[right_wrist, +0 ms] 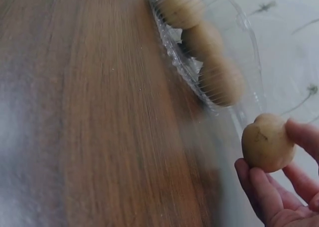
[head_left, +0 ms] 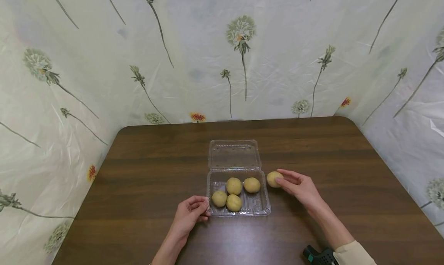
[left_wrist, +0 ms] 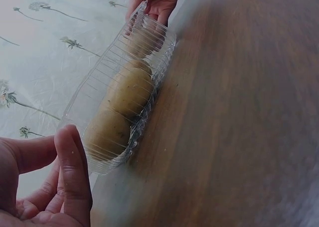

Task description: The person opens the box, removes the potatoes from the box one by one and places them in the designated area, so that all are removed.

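A clear plastic clamshell container [head_left: 257, 208] lies on the table with its lid [head_left: 234, 157] folded back away from me. Several round yellow potatoes sit in it, one potato [head_left: 252, 185] in the right part and the others toward the left. My left hand [head_left: 187, 214] pinches the container's near left rim between thumb and fingers. Just off the right side, my right hand [head_left: 302, 188] holds another potato [right_wrist: 268, 143] by thumb and fingertips, outside the container. Through the ribbed wall, the left wrist view shows potatoes [left_wrist: 130, 91] in a row.
The brown wooden table [head_left: 156, 157] runs back to a wall covering [head_left: 194, 45] printed with dandelions, which also covers both sides. A black device [head_left: 319, 255] is by the right sleeve at the bottom edge.
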Tool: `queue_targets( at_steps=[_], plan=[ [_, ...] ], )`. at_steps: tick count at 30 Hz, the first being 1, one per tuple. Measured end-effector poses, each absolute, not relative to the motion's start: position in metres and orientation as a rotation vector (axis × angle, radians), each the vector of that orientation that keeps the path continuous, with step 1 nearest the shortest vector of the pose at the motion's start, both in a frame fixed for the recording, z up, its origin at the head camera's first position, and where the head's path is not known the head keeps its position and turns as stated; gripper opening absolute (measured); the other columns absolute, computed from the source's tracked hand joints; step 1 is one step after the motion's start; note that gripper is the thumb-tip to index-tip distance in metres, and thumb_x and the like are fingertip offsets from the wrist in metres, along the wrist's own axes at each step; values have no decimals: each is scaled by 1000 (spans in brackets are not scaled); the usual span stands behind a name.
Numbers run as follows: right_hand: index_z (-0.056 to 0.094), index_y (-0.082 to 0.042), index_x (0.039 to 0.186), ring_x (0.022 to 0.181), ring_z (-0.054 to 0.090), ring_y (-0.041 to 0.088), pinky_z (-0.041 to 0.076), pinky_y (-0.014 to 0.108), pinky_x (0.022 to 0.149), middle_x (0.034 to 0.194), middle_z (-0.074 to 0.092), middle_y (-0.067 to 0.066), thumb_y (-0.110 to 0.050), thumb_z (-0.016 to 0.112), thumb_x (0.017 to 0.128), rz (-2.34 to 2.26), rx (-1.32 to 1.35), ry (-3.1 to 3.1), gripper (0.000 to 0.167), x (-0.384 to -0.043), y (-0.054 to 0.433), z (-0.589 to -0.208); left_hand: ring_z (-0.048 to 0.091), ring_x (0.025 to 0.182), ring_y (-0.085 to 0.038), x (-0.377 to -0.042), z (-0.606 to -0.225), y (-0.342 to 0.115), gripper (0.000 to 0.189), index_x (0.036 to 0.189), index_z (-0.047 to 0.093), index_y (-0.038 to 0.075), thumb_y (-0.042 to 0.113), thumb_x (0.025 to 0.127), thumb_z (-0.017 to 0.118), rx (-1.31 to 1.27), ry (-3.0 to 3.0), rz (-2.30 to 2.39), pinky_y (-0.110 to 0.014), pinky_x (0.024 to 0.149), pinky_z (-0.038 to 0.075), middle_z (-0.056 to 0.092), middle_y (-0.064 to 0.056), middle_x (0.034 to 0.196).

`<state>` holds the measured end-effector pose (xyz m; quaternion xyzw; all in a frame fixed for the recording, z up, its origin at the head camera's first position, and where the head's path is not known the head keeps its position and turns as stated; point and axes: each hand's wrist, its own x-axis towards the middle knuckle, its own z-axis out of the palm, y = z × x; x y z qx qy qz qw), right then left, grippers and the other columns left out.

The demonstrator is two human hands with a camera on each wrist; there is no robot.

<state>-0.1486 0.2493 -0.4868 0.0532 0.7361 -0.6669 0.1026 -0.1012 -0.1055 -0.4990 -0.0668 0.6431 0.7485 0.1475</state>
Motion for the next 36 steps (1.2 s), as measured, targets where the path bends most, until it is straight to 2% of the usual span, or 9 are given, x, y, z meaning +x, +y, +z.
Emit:
queue_targets(
  at_steps=[11,30,36],
  plan=[
    [50,-3,141,104,62,3,50,27,93,127,62,13,-35,74,88,-1915,172,2213,66,-154,251,-485,65,73,-15,-101,-499,-106,32,114,59,-11,12,94,68,-193,1849,2153,-25,65,57,66,-7,86],
    [52,-7,140,104,61,2,51,20,87,130,60,15,-38,73,88,-1830,159,2309,64,-161,253,-487,64,72,-14,-101,-498,-106,32,113,59,-12,11,94,68,-176,1840,2168,-25,65,57,66,-7,84],
    [56,-9,137,109,60,8,49,18,84,127,62,14,-43,73,87,-1733,136,2413,63,-166,253,-486,65,72,-14,-101,-499,-106,31,113,59,-12,12,94,68,-169,1836,2168,-25,65,57,66,-6,84]
  ],
)
